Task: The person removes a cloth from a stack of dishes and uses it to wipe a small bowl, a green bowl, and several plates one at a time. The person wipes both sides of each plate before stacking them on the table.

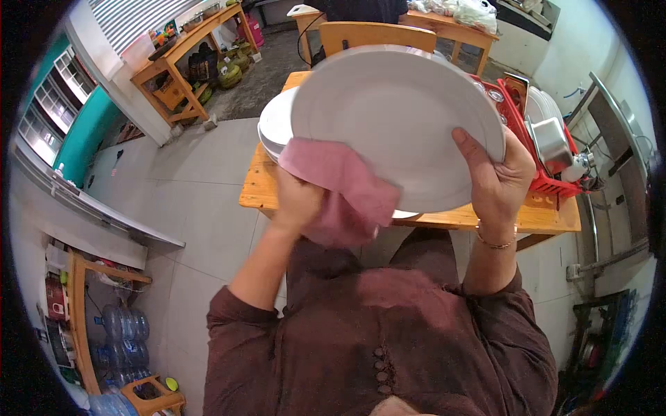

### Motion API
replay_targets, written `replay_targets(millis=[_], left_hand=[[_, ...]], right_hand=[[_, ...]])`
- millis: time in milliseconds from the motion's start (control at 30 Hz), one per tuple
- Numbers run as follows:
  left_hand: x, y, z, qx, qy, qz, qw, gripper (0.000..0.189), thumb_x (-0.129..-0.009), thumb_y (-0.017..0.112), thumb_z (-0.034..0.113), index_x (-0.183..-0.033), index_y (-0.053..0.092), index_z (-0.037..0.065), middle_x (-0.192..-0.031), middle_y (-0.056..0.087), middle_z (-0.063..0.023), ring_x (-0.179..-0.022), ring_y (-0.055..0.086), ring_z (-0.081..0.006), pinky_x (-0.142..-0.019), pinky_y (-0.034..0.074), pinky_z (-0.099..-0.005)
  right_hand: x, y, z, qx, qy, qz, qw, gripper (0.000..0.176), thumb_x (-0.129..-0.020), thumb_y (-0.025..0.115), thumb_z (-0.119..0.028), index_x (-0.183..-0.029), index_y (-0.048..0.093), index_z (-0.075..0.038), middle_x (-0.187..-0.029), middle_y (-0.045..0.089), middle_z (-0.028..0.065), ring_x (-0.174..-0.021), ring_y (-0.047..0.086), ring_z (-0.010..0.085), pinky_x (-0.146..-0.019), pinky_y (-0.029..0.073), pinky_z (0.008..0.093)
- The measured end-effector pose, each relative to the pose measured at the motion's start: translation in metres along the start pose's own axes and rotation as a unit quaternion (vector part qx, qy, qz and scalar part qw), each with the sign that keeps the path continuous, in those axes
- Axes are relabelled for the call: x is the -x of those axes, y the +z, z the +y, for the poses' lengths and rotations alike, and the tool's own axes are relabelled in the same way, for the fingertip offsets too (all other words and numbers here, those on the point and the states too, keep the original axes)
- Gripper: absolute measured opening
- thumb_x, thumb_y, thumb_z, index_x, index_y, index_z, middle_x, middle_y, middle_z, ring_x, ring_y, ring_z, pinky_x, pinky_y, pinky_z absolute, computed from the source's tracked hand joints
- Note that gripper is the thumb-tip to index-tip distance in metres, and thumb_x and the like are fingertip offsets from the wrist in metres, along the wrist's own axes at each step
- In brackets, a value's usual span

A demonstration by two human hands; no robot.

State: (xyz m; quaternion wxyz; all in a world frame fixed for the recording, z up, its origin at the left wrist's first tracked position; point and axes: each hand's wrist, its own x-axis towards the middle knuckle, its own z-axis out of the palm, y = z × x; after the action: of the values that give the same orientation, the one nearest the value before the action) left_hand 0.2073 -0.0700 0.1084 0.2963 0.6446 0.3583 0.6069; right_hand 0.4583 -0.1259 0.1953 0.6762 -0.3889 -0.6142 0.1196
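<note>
A large white plate (388, 118) is held up in front of me, tilted so its face shows. My right hand (503, 173) grips its right edge, with the thumb on the face and the other fingers hidden behind. Bunched in my left hand (298, 201) is a pink cloth (340, 180), which lies against the plate's lower left rim. Behind the plate, more white dishes (277, 123) sit stacked on the wooden table (260, 184), mostly covered from view.
On the table's right side, a red dish rack (517, 132) holds plates, glasses and a metal container (553, 142). A wooden chair (378, 33) stands beyond the table. Water bottles (125, 333) and a small wooden stool (152, 395) are at lower left.
</note>
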Motion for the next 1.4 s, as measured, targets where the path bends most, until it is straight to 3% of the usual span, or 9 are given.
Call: replay_targets(millis=[267,467,567,700,733,933,1133,1300,1400], left_hand=[[0.014,0.033,-0.004,0.466,-0.194,0.09,0.859,0.021,-0.091,0.062,0.014,-0.11,0.058,0.006,-0.1,0.062,-0.0041,-0.087,0.063,-0.0181,-0.072,0.056,-0.0353],[-0.012,-0.027,0.028,0.046,-0.128,0.013,0.991,0.022,-0.081,0.068,0.004,-0.102,0.065,-0.001,-0.093,0.067,-0.0036,-0.085,0.063,-0.0137,-0.072,0.055,-0.0315],[-0.025,-0.039,0.084,-0.065,-0.153,-0.116,0.979,0.017,-0.076,0.065,0.0,-0.093,0.067,-0.004,-0.084,0.068,-0.0028,-0.079,0.063,-0.0124,-0.068,0.054,-0.0319],[-0.036,-0.025,0.088,-0.195,0.057,-0.313,0.928,0.03,-0.068,0.061,-0.006,-0.097,0.068,-0.002,-0.084,0.071,-0.016,-0.07,0.066,-0.0204,-0.069,0.052,-0.0322],[-0.035,-0.025,0.076,-0.231,0.041,-0.347,0.908,0.032,-0.067,0.061,-0.005,-0.098,0.068,0.0,-0.087,0.068,-0.0206,-0.071,0.066,-0.0246,-0.07,0.052,-0.0331],[-0.042,-0.035,0.072,-0.164,0.028,-0.289,0.943,0.02,-0.074,0.07,0.004,-0.093,0.067,-0.001,-0.082,0.069,-0.0072,-0.073,0.061,-0.0099,-0.069,0.052,-0.0289],[-0.013,-0.03,0.016,0.04,-0.058,-0.024,0.997,0.02,-0.085,0.068,0.011,-0.101,0.064,-0.001,-0.094,0.067,-0.0026,-0.085,0.06,-0.0106,-0.074,0.051,-0.0284],[0.02,0.039,0.001,0.213,-0.069,0.174,0.959,0.009,-0.09,0.061,0.013,-0.093,0.06,0.004,-0.088,0.06,-0.0011,-0.08,0.06,-0.0123,-0.066,0.052,-0.0274],[0.023,0.035,-0.01,0.379,-0.139,0.079,0.911,0.014,-0.09,0.062,0.01,-0.102,0.057,0.007,-0.092,0.058,-0.0009,-0.082,0.058,-0.0119,-0.07,0.051,-0.0289]], right_hand=[[0.034,0.032,0.018,-0.148,0.086,0.109,0.979,0.021,-0.088,0.069,-0.004,-0.107,0.066,0.002,-0.106,0.067,0.0052,-0.097,0.057,0.0092,-0.086,0.045,0.0246],[0.024,-0.003,0.043,-0.135,0.224,-0.183,0.948,0.031,-0.087,0.072,-0.014,-0.11,0.064,0.005,-0.098,0.07,0.0059,-0.089,0.062,0.0115,-0.082,0.05,0.0281],[0.003,-0.011,0.037,-0.054,0.159,-0.242,0.956,0.038,-0.081,0.077,-0.017,-0.11,0.065,0.003,-0.095,0.07,0.0066,-0.086,0.064,0.0116,-0.08,0.052,0.0301],[-0.015,0.004,0.001,0.122,0.12,-0.437,0.883,0.036,-0.079,0.074,-0.008,-0.113,0.064,0.001,-0.087,0.069,0.0111,-0.084,0.064,0.0124,-0.077,0.051,0.0303],[-0.012,0.008,0.004,0.123,0.039,-0.486,0.865,0.035,-0.078,0.073,-0.016,-0.111,0.066,-0.005,-0.096,0.069,0.019,-0.09,0.066,0.0346,-0.083,0.05,0.039],[0.01,0.011,0.01,0.027,0.071,-0.364,0.928,0.027,-0.083,0.062,-0.005,-0.11,0.067,-0.004,-0.093,0.068,0.02,-0.085,0.068,0.0324,-0.079,0.052,0.0374],[0.013,-0.002,0.014,-0.07,0.17,-0.184,0.965,0.017,-0.088,0.064,-0.005,-0.102,0.068,0.004,-0.087,0.07,0.0032,-0.077,0.061,0.0074,-0.069,0.05,0.0243],[0.019,0.016,0.016,-0.16,0.182,-0.009,0.97,0.018,-0.089,0.064,-0.004,-0.105,0.067,0.004,-0.096,0.069,0.0056,-0.086,0.061,0.009,-0.076,0.049,0.0242],[0.035,0.031,0.022,-0.173,0.176,0.051,0.968,0.02,-0.09,0.064,-0.006,-0.107,0.065,0.004,-0.099,0.068,0.0049,-0.091,0.06,0.0098,-0.081,0.048,0.0239]])
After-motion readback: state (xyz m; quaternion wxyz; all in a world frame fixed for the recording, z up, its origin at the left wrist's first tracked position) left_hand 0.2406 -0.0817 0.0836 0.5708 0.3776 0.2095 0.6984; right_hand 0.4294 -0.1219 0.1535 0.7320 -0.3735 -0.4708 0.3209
